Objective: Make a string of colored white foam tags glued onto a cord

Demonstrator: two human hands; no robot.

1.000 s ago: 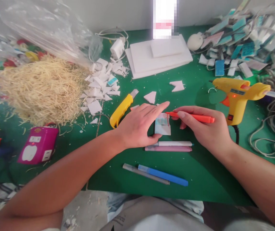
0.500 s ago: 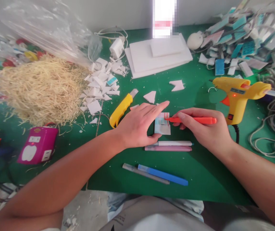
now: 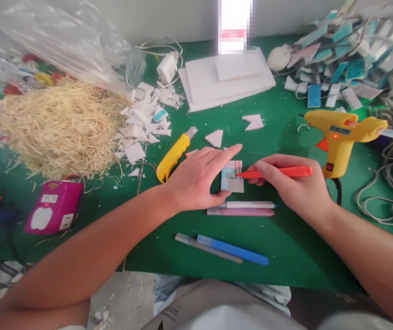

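Observation:
A small white board piece [image 3: 237, 185] with pale blue patches and red lines lies flat on the green table. My left hand [image 3: 199, 178] steadies it from the left, thumb at its lower edge and index finger stretched above it; the other fingertips are partly hidden. Pinched in my right hand [image 3: 286, 181] is a red felt-tip pen [image 3: 296, 171], its tip touching the piece's right part. Just below lie a white pen [image 3: 249, 205] and a pink pen [image 3: 241, 212]. A blue pen [image 3: 232, 250] and a grey pen [image 3: 206, 247] rest closer to me.
A yellow utility knife [image 3: 174, 156] lies beside my left hand. At right stands a yellow glue gun [image 3: 341, 137] with a lit lamp. White scraps [image 3: 141, 114], wood shavings [image 3: 59, 128], a magenta power socket [image 3: 55, 206] and white boards [image 3: 199, 87] lie around.
The red pen's tip has shifted slightly down the board piece, and my right hand has moved a little with it. My left hand has stayed in place.

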